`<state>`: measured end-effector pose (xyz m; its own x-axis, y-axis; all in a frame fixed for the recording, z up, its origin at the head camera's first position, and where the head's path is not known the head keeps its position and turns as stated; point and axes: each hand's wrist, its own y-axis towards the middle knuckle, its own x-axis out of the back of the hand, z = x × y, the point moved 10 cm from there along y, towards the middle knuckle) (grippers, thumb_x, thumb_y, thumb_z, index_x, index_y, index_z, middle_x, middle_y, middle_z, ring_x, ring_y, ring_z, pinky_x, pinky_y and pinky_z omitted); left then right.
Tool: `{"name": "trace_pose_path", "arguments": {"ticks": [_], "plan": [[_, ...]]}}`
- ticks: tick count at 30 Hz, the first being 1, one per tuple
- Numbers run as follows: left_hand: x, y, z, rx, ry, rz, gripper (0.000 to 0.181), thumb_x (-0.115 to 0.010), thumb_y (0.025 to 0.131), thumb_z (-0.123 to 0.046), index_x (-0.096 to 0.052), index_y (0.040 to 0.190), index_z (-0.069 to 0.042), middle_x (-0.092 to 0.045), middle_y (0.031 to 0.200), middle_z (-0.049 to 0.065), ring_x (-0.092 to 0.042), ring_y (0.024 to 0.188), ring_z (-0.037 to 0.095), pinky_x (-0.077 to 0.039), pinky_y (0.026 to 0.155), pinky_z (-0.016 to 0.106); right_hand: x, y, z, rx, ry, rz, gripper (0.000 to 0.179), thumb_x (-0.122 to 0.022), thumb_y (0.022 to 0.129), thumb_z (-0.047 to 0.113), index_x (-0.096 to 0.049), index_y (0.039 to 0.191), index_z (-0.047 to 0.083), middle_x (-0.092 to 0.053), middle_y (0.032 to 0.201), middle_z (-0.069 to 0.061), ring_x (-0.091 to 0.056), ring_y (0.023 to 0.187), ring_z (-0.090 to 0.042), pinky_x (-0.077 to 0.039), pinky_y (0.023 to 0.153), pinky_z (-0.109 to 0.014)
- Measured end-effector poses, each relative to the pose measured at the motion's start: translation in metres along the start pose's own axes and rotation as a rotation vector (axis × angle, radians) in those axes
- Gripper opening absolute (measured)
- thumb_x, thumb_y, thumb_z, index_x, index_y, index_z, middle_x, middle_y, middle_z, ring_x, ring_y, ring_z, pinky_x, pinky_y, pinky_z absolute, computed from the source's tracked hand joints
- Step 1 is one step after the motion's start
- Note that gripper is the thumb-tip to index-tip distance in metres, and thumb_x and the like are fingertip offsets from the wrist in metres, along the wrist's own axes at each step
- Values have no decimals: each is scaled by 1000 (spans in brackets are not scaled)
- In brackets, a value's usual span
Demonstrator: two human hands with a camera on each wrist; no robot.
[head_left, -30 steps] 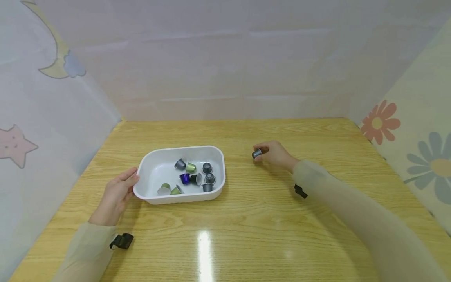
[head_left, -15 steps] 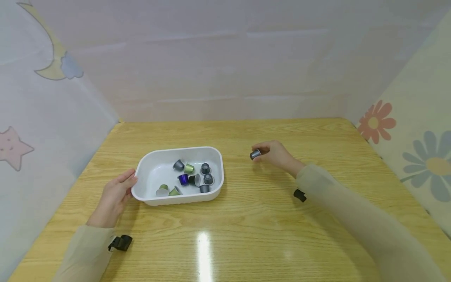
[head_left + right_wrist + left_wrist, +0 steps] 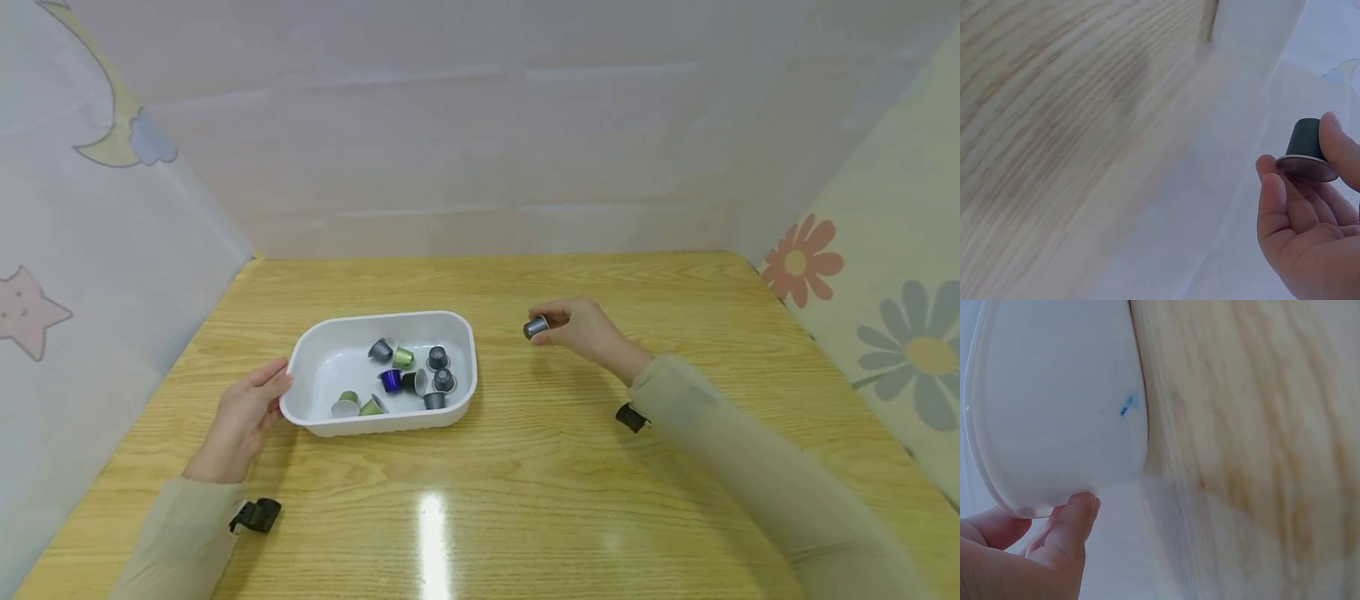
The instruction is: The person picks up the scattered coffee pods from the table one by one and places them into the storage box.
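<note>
My right hand pinches a dark grey coffee capsule between thumb and fingers, above the table to the right of a white tub. In the right wrist view the capsule shows its flat foil lid facing down. My left hand grips the left end of the white tub, thumb at the rim and fingers against the outer wall. Inside the tub lie several capsules: a purple one, a black one, green ones such as the capsule, and grey ones along the right side.
The wooden table reaches back to a pale cloth wall. Printed cloth walls stand at the left and right. Black wrist-camera mounts hang beside both sleeves.
My right hand has moved slightly left toward the tub, with the capsule in its fingers. The left hand keeps its hold on the tub, and the capsules inside stay put.
</note>
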<state>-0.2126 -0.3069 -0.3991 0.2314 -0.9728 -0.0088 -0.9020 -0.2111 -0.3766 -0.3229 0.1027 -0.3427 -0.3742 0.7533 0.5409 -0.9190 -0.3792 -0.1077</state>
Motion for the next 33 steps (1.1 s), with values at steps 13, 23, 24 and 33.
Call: {"name": "trace_pose_path", "arguments": {"ticks": [13, 23, 24, 33], "plan": [[1, 1, 1, 13, 19, -5, 62, -51, 103, -17, -19, 154, -8, -17, 159, 11, -57, 86, -10, -48, 76, 13, -5, -9, 28, 20, 37, -1, 51, -75, 87, 11, -57, 134, 1, -60, 130, -15, -56, 119, -29, -46, 97, -42], [-1, -1, -1, -2, 43, 13, 62, -49, 103, -19, -17, 155, -7, -15, 160, 12, -56, 88, -9, -47, 77, 14, -8, -10, 42, 17, 82, -17, 51, -75, 87, 12, -58, 134, 2, -62, 128, -14, -58, 117, -27, -47, 97, -40], [-1, -1, -1, -3, 45, 14, 62, -49, 103, -19, -17, 155, -6, -15, 160, 12, -56, 88, -9, -47, 77, 14, -9, -10, 44, 16, 90, -18, 51, -75, 86, 12, -58, 133, 2, -63, 127, -14, -58, 116, -26, -47, 96, -39], [-1, -2, -1, 2, 35, 8, 63, -50, 103, -18, -17, 155, -7, -15, 160, 12, -57, 87, -9, -47, 77, 13, -26, -5, 53, 52, 153, -6, 50, -77, 84, 8, -60, 130, -1, -65, 123, -14, -62, 111, -25, -50, 92, -33]]}}
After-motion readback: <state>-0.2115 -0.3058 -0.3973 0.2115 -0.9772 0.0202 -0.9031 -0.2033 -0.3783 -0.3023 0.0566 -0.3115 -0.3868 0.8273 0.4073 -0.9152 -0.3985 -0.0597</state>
